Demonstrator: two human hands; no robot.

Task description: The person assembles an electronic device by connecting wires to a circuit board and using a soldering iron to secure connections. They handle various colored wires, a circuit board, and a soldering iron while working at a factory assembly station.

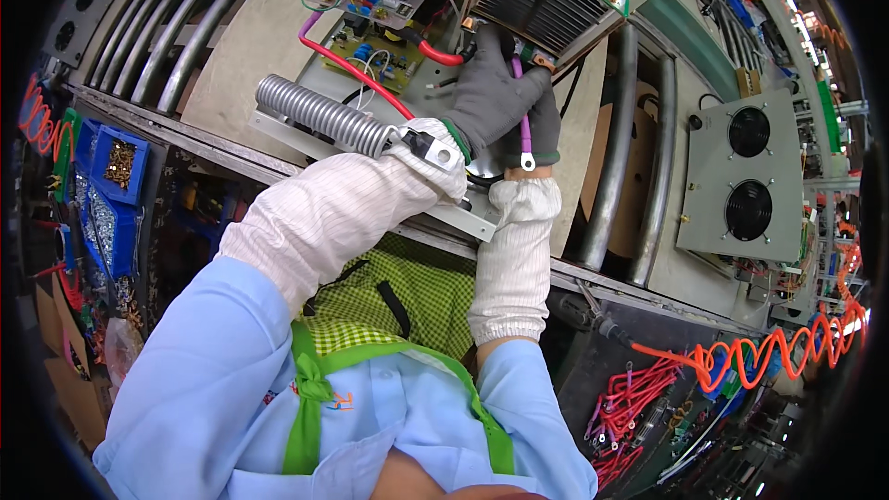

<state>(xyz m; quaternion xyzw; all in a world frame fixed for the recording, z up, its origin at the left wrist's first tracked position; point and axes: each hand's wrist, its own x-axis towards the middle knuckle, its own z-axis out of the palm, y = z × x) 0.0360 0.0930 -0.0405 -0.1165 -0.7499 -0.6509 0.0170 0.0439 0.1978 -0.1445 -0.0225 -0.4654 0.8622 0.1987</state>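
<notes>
My left hand (493,97), in a grey glove, reaches to the lower edge of a black finned heatsink (532,5). Its fingers close around a short purple cable (526,134), whose ring terminal hangs toward me. Just behind and to the right, my gloved right hand (546,130) is close against the left, its fingers mostly hidden. A red cable (361,77) runs from the boards toward my left wrist. Beside that wrist lies a large silver coiled part (319,114) on the metal chassis (477,220). A yellowish circuit board (375,60) is behind it.
Metal rollers (611,167) flank the work board on both sides. At right stands a grey panel with two black fans (741,176). Blue bins (118,167) hold small fasteners at left. An orange coiled hose (769,347) and a bundle of red cables (630,407) lie at lower right.
</notes>
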